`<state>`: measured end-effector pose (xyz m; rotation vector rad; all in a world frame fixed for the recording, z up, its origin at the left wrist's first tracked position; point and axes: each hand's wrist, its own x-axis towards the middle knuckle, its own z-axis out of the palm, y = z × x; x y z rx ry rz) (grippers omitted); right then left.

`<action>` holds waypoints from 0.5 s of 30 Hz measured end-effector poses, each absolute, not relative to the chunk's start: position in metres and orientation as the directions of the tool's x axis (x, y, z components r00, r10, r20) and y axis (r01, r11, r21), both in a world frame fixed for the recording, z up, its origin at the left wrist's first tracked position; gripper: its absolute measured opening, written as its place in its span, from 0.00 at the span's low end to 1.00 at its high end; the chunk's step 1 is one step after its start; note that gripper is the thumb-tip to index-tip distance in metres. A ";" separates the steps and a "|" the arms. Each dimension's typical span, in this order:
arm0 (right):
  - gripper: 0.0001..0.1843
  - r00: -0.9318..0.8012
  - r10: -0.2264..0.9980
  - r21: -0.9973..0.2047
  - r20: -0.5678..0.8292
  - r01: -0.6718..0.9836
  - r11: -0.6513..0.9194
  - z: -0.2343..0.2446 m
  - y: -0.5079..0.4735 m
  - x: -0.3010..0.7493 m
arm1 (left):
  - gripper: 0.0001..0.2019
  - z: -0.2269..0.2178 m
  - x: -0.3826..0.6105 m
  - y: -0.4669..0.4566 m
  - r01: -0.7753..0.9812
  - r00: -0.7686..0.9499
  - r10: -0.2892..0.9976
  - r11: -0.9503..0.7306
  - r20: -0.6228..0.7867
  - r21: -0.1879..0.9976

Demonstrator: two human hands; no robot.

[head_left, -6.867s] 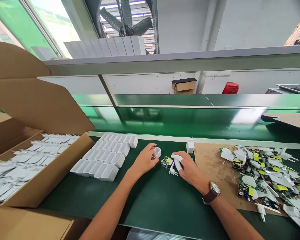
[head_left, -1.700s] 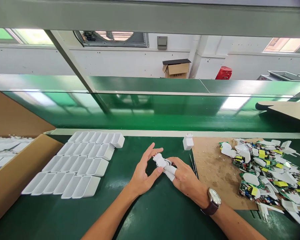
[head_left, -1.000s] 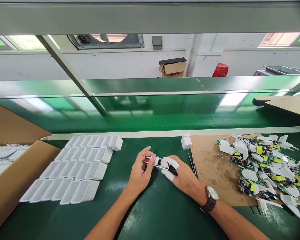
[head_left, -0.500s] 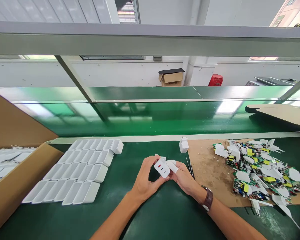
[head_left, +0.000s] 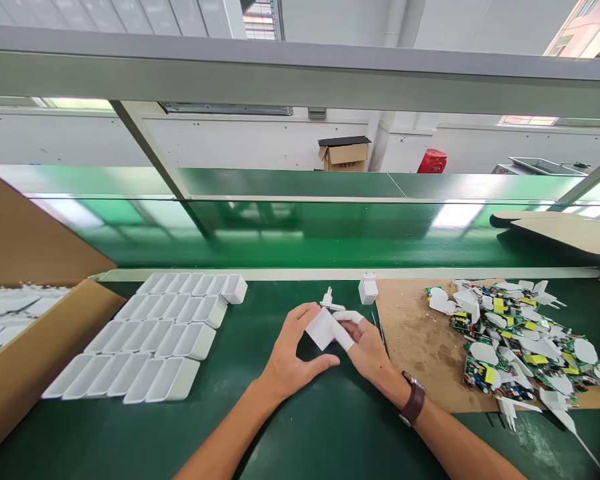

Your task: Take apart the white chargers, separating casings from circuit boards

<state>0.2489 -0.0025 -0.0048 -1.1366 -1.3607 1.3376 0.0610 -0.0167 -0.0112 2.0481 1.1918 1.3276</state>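
A white charger body (head_left: 322, 327) with plug prongs pointing away sits between both hands, held above the green bench. My left hand (head_left: 294, 352) curls round its left side, thumb stretched out underneath. My right hand (head_left: 364, 345), wearing white finger cots and a wristwatch, grips its right side. Rows of empty white charger shells (head_left: 155, 337) lie to the left of my hands. One assembled white charger (head_left: 367, 289) stands just beyond my hands.
A pile of green circuit boards and white plug caps (head_left: 517, 337) lies on a brown cardboard sheet (head_left: 420, 347) at the right. An open cardboard box (head_left: 35, 353) of white parts stands at the left. A green conveyor belt (head_left: 300, 233) runs behind the bench.
The charger has been turned in my hands: its port face showed half a second ago, now a plain side faces up with the prongs pointing away. The hands stay in place.
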 end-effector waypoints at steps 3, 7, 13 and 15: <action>0.13 -0.151 0.971 -0.907 0.183 0.354 0.226 -0.006 -0.006 0.251 | 0.26 -0.010 0.061 -0.014 0.410 0.128 0.887 -0.455 0.443 0.791; 0.31 -0.228 0.934 -0.811 0.274 0.468 0.352 -0.014 -0.008 0.251 | 0.12 -0.011 0.064 -0.011 0.404 0.157 0.897 -0.441 0.414 0.802; 0.50 -0.440 0.893 -0.872 0.098 0.395 0.290 -0.025 0.001 0.253 | 0.12 -0.007 0.067 -0.011 0.432 0.262 0.713 -0.689 0.650 0.581; 0.49 -0.456 0.889 -0.888 0.034 0.394 0.236 -0.024 0.002 0.253 | 0.14 -0.005 0.067 -0.011 0.454 0.300 0.625 -0.758 0.721 0.468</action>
